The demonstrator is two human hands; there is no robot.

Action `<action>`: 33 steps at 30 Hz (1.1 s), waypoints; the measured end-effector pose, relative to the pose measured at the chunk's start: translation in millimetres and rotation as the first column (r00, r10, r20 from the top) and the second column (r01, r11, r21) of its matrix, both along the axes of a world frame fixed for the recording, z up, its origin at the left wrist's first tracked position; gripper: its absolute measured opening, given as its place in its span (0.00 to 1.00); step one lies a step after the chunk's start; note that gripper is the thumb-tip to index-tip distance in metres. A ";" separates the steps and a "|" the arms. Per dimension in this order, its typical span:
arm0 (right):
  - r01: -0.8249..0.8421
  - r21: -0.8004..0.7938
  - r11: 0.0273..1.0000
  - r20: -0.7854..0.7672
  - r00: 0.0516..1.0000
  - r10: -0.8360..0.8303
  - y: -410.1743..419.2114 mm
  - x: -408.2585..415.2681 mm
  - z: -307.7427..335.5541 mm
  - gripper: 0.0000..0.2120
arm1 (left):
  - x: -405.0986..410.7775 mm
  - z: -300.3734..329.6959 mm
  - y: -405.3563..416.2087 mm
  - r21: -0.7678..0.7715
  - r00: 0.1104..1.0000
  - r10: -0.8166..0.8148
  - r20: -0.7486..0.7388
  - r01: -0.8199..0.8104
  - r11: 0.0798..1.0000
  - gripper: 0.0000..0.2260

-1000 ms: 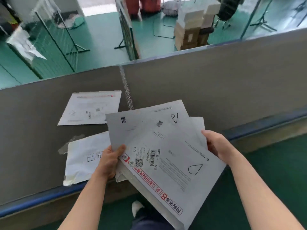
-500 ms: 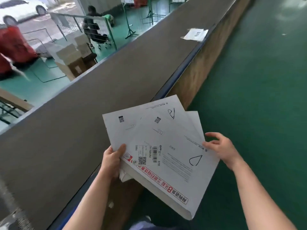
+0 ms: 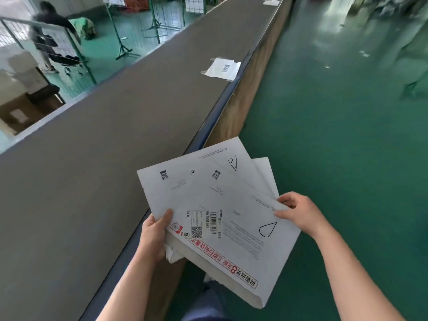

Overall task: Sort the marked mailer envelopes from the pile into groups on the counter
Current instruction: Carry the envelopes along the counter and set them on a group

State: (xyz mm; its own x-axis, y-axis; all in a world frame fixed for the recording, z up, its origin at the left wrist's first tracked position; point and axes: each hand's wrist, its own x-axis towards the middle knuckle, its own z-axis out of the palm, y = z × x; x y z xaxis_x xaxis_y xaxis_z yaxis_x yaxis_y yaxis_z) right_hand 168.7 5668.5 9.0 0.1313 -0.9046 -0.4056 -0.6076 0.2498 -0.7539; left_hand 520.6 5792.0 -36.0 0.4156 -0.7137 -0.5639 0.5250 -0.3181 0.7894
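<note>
I hold a fanned stack of white mailer envelopes over the near edge of the long grey counter. The top envelope has a red printed strip, a barcode label and a hand-drawn black teardrop mark. The one behind it bears a black triangle-like mark near its far corner. My left hand grips the stack's lower left corner, thumb on top. My right hand pinches the top envelope's right edge. Farther along the counter lies a single white envelope with dark marks.
The counter has a blue front lip and a wooden side panel, running away to the upper right. Another white sheet lies at its far end. Green floor is to the right. Beyond the counter stand metal racks, cardboard boxes and a person.
My view has swung right along the counter. The two envelopes lying on the counter earlier are out of frame. My right hand has closed onto the top envelope's edge; the left grip is unchanged.
</note>
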 end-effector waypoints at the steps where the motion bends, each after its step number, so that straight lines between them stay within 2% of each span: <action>1: 0.014 -0.002 1.000 -0.027 1.000 -0.014 -26.6 4.3 5.7 0.14 | 3.0 2.3 -26.5 0.002 1.000 -0.004 -0.020 0.004 1.000 0.08; 5: 0.109 -0.063 0.992 -0.066 0.991 -0.113 -112.4 1.9 28.4 0.10 | 5.7 12.1 -133.8 -0.004 0.997 -0.060 -0.057 0.060 0.998 0.12; 9: 0.254 -0.119 0.960 -0.045 0.964 -0.260 -174.9 -16.4 32.5 0.09 | -4.7 21.6 -237.5 -0.037 0.982 -0.175 -0.067 0.173 0.984 0.10; 16: 0.500 -0.149 0.853 0.085 0.866 -0.493 -296.7 -71.4 15.6 0.07 | -56.7 13.4 -417.7 -0.071 0.953 -0.291 -0.080 0.286 0.956 0.07; 20: 0.607 -0.129 0.784 0.164 0.793 -0.587 -385.1 -113.3 -4.6 0.06 | -91.6 15.4 -525.0 -0.112 0.938 -0.331 -0.099 0.320 0.941 0.14; 22: 0.671 -0.091 0.735 0.247 0.731 -0.637 -443.8 -137.3 -10.3 0.06 | -100.7 21.8 -593.2 -0.133 0.942 -0.319 -0.100 0.305 0.943 0.14; 26: 0.801 0.055 0.596 0.485 0.501 -0.717 -549.0 -168.5 3.1 0.06 | -109.0 54.0 -708.6 -0.191 0.957 -0.274 -0.091 0.253 0.948 0.13; 27: 0.810 0.072 0.582 0.515 0.470 -0.717 -574.6 -170.8 10.0 0.06 | -113.9 59.9 -733.2 -0.201 0.959 -0.274 -0.072 0.255 0.946 0.12; 30: 0.796 0.118 0.594 0.593 0.423 -0.685 -651.1 -162.2 24.5 0.08 | -135.0 73.8 -800.5 -0.194 0.960 -0.280 -0.033 0.268 0.944 0.08; 32: 0.756 0.272 0.595 0.720 0.251 -0.647 -690.5 -143.7 26.8 0.12 | -152.5 73.8 -834.5 -0.155 0.957 -0.290 0.006 0.287 0.945 0.06; 33: 0.700 0.333 0.632 0.736 0.227 -0.638 -719.0 -136.2 24.3 0.15 | -160.3 68.0 -861.0 -0.131 0.958 -0.285 0.016 0.285 0.950 0.07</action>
